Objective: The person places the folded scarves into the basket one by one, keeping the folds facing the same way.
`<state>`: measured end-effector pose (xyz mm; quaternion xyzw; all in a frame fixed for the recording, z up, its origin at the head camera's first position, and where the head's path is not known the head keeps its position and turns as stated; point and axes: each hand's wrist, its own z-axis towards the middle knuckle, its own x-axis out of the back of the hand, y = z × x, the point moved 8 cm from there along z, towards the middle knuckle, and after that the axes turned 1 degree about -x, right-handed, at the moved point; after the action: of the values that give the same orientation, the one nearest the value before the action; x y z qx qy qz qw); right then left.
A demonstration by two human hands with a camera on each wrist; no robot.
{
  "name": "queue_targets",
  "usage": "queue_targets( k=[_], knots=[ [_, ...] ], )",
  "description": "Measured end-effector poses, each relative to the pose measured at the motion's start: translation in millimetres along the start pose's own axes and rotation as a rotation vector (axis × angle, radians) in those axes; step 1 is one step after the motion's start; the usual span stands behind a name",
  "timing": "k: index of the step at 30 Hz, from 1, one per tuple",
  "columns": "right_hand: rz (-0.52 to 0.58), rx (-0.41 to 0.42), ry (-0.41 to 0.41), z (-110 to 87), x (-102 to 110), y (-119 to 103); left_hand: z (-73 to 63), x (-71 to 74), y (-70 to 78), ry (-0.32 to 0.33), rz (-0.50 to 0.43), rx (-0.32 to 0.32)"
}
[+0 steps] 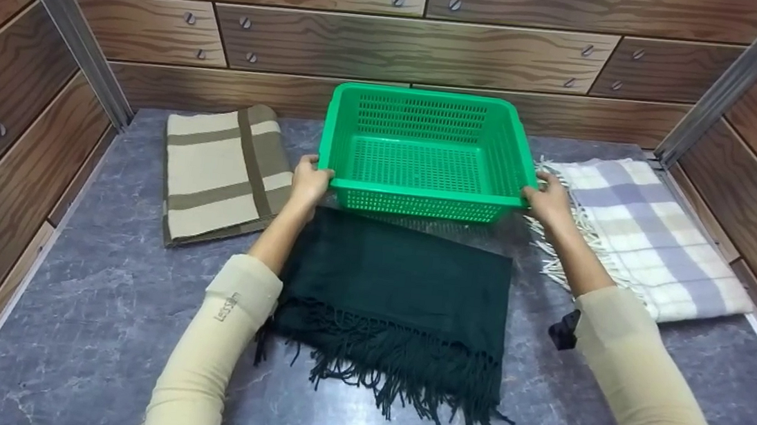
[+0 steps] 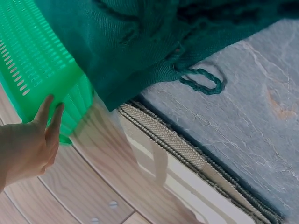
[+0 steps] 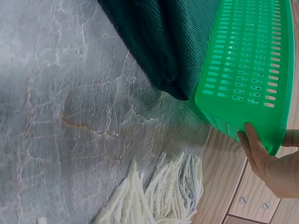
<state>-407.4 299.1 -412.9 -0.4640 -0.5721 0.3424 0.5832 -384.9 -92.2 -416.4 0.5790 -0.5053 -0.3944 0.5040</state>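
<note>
Wood-patterned panels (image 1: 401, 51) stand behind a grey marbled surface (image 1: 97, 324), with a green plastic basket (image 1: 422, 192) near the back, around which everything lies. Left of the basket is a folded tan-and-brown checked cloth (image 1: 210, 161). At the basket's near left corner, the person's left hand (image 1: 311, 179) grips the rim. Directly in front of the basket lies a folded dark green cloth (image 1: 400, 277), its fringe towards the viewer. At the basket's near right corner, the right hand (image 1: 549, 200) grips the rim likewise. Right of the basket is a folded white-and-lavender plaid cloth (image 1: 667, 240), fringed on the side facing it. Whether the basket's base touches the surface is hard to tell. Its thin, perforated walls look light and fairly stiff, perhaps a little slick, not fragile; the rim at opposite corners seems a sound place to hold. Only the head view shows the basket's latticed floor. The left wrist view adds a looped cord (image 2: 203, 81) on the dark green cloth; the right wrist view shows fingers spread against the basket's outer wall.
</note>
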Motion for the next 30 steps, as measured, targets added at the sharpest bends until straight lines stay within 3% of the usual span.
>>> queue_targets(
  k=[6, 30],
  knots=[
    [-0.087, -0.009, 0.003, -16.6, -3.5, -16.1, -0.8, -0.2, -0.3, -0.011, 0.003, 0.013],
    [-0.062, 0.01, 0.011, -19.1, -4.3, -17.5, 3.8, 0.5, 1.2, -0.006, 0.033, 0.013]
  ],
)
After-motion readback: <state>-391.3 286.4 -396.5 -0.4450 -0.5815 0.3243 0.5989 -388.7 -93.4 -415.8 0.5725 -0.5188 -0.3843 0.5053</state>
